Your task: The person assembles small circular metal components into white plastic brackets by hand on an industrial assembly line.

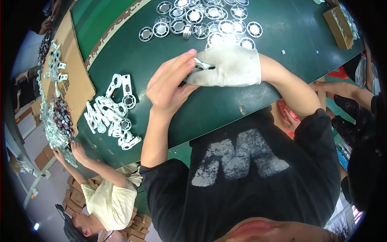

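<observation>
Close together over the green table, my bare left hand and my right hand, in a white glove, grip one small white plastic part between them. A greyish round piece shows at its lower side, mostly covered by my fingers. The gloved thumb and fingers pinch it from the right, while my left fingers curl round its other side. Just beyond my hands lie many silver spoked metal rings, loosely spread and partly overlapping. To the left of my left hand is a pile of white plastic arms with round ends.
Cardboard lies at the table's left, beside dark small parts and pale bags. An open cardboard box stands far right. At left, a co-worker in a pale yellow shirt handles things at the table edge; another person's arm shows at right.
</observation>
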A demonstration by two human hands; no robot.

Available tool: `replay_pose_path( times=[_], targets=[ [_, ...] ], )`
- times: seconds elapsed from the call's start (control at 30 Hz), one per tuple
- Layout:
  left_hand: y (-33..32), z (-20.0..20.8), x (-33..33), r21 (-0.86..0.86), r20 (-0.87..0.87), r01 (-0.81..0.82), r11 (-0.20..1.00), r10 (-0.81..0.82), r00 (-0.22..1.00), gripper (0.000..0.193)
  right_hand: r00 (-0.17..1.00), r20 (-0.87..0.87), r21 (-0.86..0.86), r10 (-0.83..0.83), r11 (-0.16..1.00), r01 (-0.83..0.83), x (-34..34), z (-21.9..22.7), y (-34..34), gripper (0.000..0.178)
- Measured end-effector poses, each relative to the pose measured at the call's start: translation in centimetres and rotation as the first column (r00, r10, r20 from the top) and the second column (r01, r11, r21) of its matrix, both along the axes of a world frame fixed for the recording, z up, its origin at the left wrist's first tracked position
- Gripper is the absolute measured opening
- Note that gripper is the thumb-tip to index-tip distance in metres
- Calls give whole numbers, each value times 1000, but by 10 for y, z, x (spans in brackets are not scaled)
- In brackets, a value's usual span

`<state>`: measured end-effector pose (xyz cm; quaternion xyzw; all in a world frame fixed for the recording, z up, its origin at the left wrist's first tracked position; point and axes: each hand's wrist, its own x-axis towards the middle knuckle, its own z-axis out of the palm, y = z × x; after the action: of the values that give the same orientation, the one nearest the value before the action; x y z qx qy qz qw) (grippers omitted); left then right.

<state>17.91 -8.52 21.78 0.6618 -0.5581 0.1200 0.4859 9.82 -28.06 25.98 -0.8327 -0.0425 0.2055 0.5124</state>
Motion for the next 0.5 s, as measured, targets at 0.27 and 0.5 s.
replay_pose_path(
  times=[0.27,0.5],
  targets=[
    [-4,16,-13,-80,-688,104,991,-130,714,40,924,380,-177,-37,978,112,-3,-3,16,35],
    [2,30,-7,-48,-758,309,950,-236,608,25,765,638,-178,-84,951,253,-22,-14,28,23]
  ],
)
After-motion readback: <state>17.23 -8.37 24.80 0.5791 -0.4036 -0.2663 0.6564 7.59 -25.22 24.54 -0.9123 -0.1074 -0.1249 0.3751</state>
